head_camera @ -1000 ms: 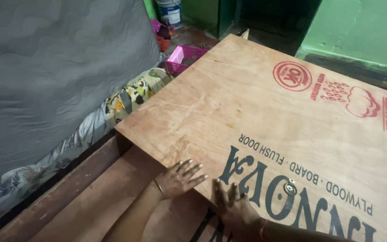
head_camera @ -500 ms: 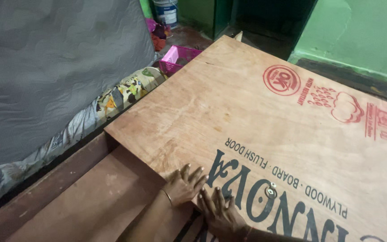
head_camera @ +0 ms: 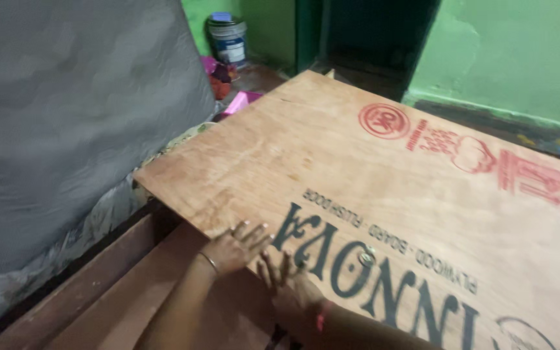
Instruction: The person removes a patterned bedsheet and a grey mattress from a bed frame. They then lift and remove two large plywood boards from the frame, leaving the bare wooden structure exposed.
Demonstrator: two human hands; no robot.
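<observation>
Brown plywood sheet (head_camera: 384, 194), big, with red stamps and dark print, lies flat over a wooden bed frame (head_camera: 92, 285), near corner hanging past the frame rail on the mattress side. Risk: the sheet looks only partly supported at that corner, so a hard push from flat palms could skid it sideways or tip the overhang; the raw edge under the fingertips could also pinch or splinter skin. Left hand (head_camera: 231, 249), thin bangle on the wrist, rests palm down at the near edge of the sheet, fingers (head_camera: 254, 232) spread wide and flat, gripping nothing. Right hand (head_camera: 293, 291) sits just beside it, also palm down on the board, fingers splayed, no grasp, red band at the wrist. Grey mattress (head_camera: 79, 123) stands upright on the left, a patterned cloth (head_camera: 108, 210) at its foot. Paint bucket (head_camera: 228, 39) and a pink tray (head_camera: 244, 100) sit on the floor beyond, by the green wall (head_camera: 520, 52).
</observation>
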